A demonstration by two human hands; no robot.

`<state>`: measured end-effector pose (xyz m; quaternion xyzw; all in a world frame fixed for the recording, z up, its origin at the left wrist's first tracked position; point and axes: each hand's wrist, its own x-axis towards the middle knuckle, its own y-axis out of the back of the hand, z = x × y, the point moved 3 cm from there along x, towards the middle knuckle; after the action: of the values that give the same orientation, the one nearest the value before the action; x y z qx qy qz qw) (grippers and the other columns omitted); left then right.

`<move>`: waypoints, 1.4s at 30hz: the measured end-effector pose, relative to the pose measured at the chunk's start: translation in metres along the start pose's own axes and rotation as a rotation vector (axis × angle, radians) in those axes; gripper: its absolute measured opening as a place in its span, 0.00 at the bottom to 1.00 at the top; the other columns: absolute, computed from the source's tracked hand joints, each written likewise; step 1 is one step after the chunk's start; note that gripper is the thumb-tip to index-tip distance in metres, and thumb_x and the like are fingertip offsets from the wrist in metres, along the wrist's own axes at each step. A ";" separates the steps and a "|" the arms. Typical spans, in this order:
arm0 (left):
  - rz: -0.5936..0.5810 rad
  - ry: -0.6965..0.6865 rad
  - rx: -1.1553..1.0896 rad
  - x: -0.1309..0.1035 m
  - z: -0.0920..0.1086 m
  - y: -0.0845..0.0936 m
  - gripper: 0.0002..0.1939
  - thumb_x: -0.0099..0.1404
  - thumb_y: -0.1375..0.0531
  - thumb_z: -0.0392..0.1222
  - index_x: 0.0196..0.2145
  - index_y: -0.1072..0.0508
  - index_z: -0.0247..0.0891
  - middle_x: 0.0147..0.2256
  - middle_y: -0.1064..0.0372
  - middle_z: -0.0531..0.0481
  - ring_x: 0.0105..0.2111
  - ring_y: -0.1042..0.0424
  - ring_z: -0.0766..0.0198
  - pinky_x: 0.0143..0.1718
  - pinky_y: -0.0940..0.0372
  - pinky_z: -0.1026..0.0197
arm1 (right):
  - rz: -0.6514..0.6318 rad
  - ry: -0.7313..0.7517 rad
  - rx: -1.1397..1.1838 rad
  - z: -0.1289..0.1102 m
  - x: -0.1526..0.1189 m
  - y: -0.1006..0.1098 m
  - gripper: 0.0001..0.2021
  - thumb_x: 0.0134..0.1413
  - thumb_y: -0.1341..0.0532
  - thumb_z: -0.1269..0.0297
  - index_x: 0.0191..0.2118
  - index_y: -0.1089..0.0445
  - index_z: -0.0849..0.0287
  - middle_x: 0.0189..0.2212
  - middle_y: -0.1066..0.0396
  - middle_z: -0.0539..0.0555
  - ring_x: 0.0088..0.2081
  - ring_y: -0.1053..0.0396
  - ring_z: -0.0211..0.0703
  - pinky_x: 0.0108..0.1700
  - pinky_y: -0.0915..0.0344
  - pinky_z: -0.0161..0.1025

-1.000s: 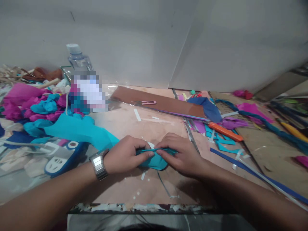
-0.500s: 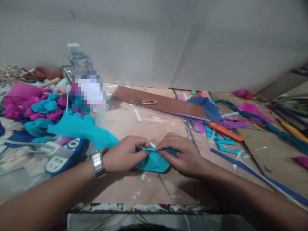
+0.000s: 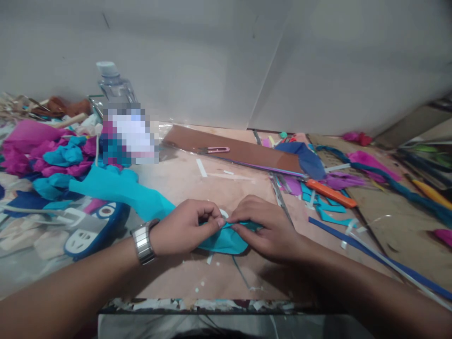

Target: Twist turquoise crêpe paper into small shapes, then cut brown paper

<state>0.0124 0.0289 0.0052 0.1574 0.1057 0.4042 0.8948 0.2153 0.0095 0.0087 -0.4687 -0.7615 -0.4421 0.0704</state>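
Note:
A long turquoise strip of thin, paper-like material (image 3: 226, 241) lies across the table below my hands, its loose end trailing left towards a crumpled pile. My left hand (image 3: 187, 225), with a metal watch at the wrist, pinches the strip's upper edge between thumb and forefinger. Close beside it, my right hand (image 3: 266, 227) pinches the same edge, fingertips almost meeting the left ones. A white round piece (image 3: 223, 214) shows partly behind the fingertips; most of it is hidden.
Pink thread snips (image 3: 218, 149) lie on a brown sheet (image 3: 240, 147) in clear wrap. An orange cutter (image 3: 331, 193) rests at the right among turquoise scraps. A power strip (image 3: 95, 230), pink and turquoise crumpled pieces (image 3: 38, 146) and a bottle (image 3: 115, 87) stand left.
My left thumb has shifted slightly up and right along the pinched edge, and the fold there looks flatter. Both hands otherwise stay in place.

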 end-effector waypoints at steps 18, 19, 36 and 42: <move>0.004 -0.063 0.022 0.000 0.006 -0.003 0.11 0.72 0.38 0.46 0.37 0.22 0.36 0.29 0.27 0.54 0.29 0.33 0.69 0.32 0.39 0.67 | 0.005 0.037 -0.073 -0.001 -0.001 0.000 0.08 0.62 0.35 0.71 0.45 0.24 0.54 0.36 0.20 0.52 0.39 0.27 0.43 0.47 0.30 0.44; 0.010 -0.063 0.025 0.000 0.006 -0.003 0.12 0.72 0.38 0.46 0.36 0.21 0.36 0.29 0.27 0.54 0.29 0.32 0.69 0.32 0.39 0.67 | 0.006 0.042 -0.080 -0.001 -0.001 0.000 0.08 0.63 0.35 0.71 0.45 0.24 0.54 0.36 0.20 0.52 0.39 0.27 0.43 0.47 0.31 0.45; 0.159 -0.226 0.397 -0.008 0.013 -0.005 0.10 0.74 0.40 0.44 0.39 0.20 0.40 0.35 0.19 0.53 0.34 0.24 0.65 0.37 0.37 0.63 | -0.029 -0.029 -0.112 -0.002 -0.001 -0.003 0.06 0.66 0.41 0.71 0.45 0.29 0.56 0.39 0.24 0.56 0.42 0.30 0.47 0.48 0.32 0.49; 0.146 -0.262 0.432 -0.006 0.011 -0.003 0.09 0.75 0.41 0.44 0.42 0.21 0.42 0.37 0.19 0.53 0.35 0.23 0.64 0.38 0.36 0.64 | -0.027 -0.041 -0.156 -0.002 -0.002 -0.002 0.07 0.66 0.39 0.71 0.46 0.27 0.55 0.39 0.22 0.55 0.43 0.30 0.48 0.50 0.32 0.49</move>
<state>0.0144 0.0198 0.0150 0.4031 0.0612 0.4120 0.8149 0.2137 0.0066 0.0075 -0.4714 -0.7323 -0.4913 0.0119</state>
